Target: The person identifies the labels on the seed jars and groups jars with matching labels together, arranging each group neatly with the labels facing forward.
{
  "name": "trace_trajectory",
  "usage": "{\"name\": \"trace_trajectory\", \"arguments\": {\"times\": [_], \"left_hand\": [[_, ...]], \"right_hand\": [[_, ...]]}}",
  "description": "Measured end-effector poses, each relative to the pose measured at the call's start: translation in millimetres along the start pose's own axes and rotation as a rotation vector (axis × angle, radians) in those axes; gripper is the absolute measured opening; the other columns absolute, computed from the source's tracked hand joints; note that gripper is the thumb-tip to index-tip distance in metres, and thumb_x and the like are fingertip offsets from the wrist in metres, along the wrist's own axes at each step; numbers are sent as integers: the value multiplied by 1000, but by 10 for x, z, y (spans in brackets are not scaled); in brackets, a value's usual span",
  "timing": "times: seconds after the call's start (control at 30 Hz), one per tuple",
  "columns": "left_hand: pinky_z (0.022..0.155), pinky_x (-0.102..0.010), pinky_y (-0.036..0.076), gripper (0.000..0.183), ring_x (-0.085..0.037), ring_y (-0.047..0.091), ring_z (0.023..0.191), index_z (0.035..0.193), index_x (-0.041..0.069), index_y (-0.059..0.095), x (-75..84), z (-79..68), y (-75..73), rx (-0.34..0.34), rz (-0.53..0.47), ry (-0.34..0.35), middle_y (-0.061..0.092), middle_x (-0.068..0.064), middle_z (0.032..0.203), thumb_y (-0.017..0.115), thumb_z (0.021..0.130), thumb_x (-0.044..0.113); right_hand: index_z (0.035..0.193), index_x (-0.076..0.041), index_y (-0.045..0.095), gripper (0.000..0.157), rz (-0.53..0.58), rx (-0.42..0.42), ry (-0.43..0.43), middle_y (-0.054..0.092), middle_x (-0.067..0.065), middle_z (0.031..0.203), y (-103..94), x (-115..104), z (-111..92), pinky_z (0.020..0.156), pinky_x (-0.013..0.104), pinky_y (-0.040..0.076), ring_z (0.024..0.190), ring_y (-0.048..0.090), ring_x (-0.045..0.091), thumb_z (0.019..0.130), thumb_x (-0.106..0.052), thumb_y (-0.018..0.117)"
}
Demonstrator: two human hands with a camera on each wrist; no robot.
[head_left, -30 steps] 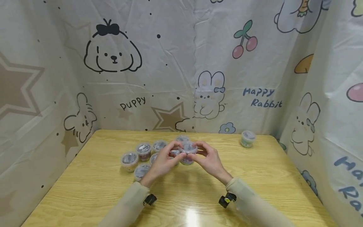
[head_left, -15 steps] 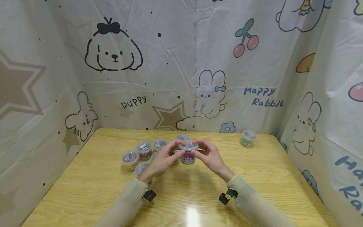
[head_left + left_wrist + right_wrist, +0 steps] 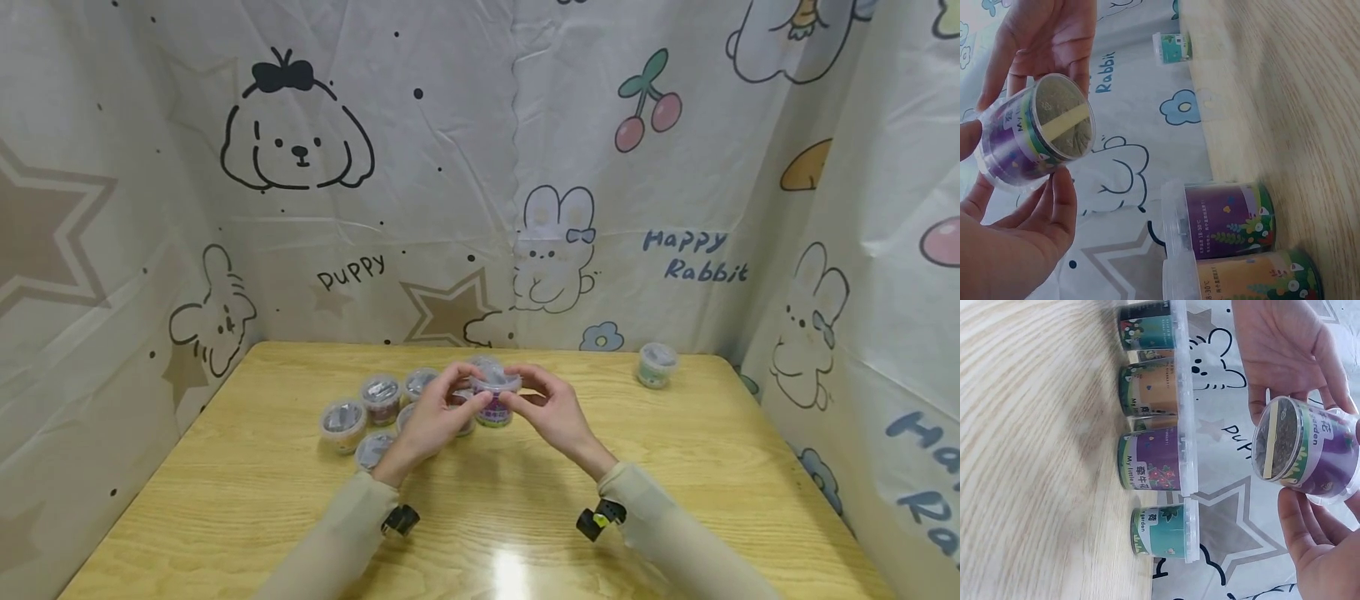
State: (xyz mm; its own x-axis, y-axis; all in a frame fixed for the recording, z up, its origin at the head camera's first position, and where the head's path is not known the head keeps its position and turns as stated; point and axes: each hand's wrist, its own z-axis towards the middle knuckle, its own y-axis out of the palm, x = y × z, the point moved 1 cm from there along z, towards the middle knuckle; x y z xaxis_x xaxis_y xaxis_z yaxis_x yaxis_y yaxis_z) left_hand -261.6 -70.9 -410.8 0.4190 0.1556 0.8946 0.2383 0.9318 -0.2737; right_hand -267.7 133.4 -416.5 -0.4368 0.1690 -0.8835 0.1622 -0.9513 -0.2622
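Observation:
A purple planting cup [image 3: 493, 411] with a clear lid is held up over the table between both hands. My left hand [image 3: 437, 421] grips its left side, thumb in front and fingers near the rim. On the other side my right hand [image 3: 553, 415] grips it in the same way. In the left wrist view the cup's clear base [image 3: 1065, 115] shows dark soil-like filling and a pale flat strip. The right wrist view shows the printed purple label [image 3: 1329, 447] on the held cup, which hangs apart from the table.
Several similar lidded cups stand to the left, among them an orange one [image 3: 1150, 387], a purple one [image 3: 1150, 459] and a teal one [image 3: 1159, 531]. A green cup [image 3: 657, 367] stands alone at the back right of the wooden table [image 3: 675, 467]. Patterned cloth [image 3: 450, 125] walls the back and sides.
The thumbs, close together in front a second ago, have moved apart and uncovered the purple label. Since half a second ago the cup has shifted slightly up and left. Both hands still hold it.

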Motion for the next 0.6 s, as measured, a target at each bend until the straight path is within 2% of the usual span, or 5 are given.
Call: {"name": "trace_trajectory", "arguments": {"times": [0.2, 0.4, 0.6], "left_hand": [[91, -37, 52, 26, -26, 61, 117, 123, 11, 58, -14, 21, -3, -13, -25, 5, 62, -11, 126, 59, 100, 22], [92, -36, 54, 29, -23, 63, 113, 127, 13, 57, -1, 27, -2, -61, -48, 0, 61, -9, 127, 55, 102, 27], [91, -35, 52, 28, -22, 62, 112, 126, 12, 55, 6, 21, -12, -77, -65, -8, 60, -11, 126, 54, 102, 26]], "right_hand": [[119, -7, 65, 32, 20, 13, 8, 63, 13, 122, -37, -26, 14, 84, 25, 56, 108, 62, 22, 90, -17, 72], [119, -7, 64, 29, 20, -2, 20, 63, 15, 121, -62, -26, 6, 86, 26, 55, 106, 62, 22, 92, -17, 70], [120, -8, 63, 30, 31, -23, 18, 62, 14, 123, -58, -35, 6, 87, 28, 54, 109, 61, 24, 93, -18, 69]]}}
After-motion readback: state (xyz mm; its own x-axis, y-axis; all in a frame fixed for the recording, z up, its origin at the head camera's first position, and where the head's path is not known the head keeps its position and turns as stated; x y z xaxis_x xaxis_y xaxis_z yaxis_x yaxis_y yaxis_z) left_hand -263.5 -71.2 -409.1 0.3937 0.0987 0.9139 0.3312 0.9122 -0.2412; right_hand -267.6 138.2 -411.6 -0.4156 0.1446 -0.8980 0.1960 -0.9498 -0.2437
